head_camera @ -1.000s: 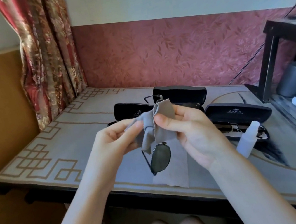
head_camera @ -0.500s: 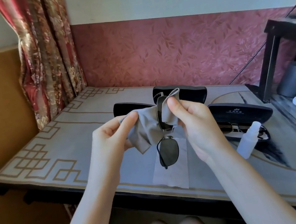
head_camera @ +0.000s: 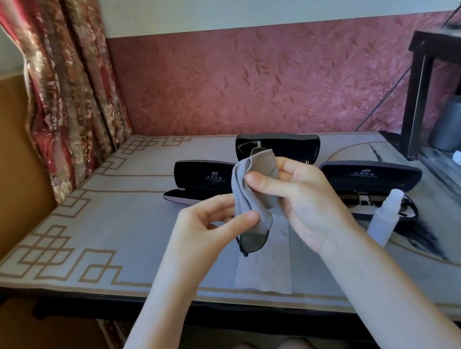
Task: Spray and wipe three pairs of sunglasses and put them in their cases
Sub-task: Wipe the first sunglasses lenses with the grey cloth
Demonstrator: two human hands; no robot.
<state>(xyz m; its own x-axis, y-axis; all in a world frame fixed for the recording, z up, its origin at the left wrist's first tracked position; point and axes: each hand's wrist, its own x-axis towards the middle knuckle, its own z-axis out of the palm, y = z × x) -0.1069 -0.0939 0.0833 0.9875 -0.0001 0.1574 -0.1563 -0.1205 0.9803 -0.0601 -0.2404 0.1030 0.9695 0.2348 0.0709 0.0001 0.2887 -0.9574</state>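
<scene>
Both hands hold one pair of sunglasses (head_camera: 252, 240) up over the middle of the table (head_camera: 95, 226), most of it wrapped in a grey cloth (head_camera: 253, 176). Only one lens shows below the cloth's lower edge: dark, rounded, in a thin black rim.

The left hand (head_camera: 205, 232) has its fingers curled, and the thumb presses the cloth's lower part just above that lens. The right hand (head_camera: 306, 201) pinches the upper folds between thumb and curled fingers.

Three black cases stand open behind the hands: the left case (head_camera: 202, 178), the back case (head_camera: 282, 145) and the right case (head_camera: 371, 176). A second pair (head_camera: 354, 198) with brownish lenses lies in the right case. A white bottle (head_camera: 384, 219) lies tilted across its front. A pale sheet (head_camera: 268, 268) lies flat on the table under the hands.
</scene>
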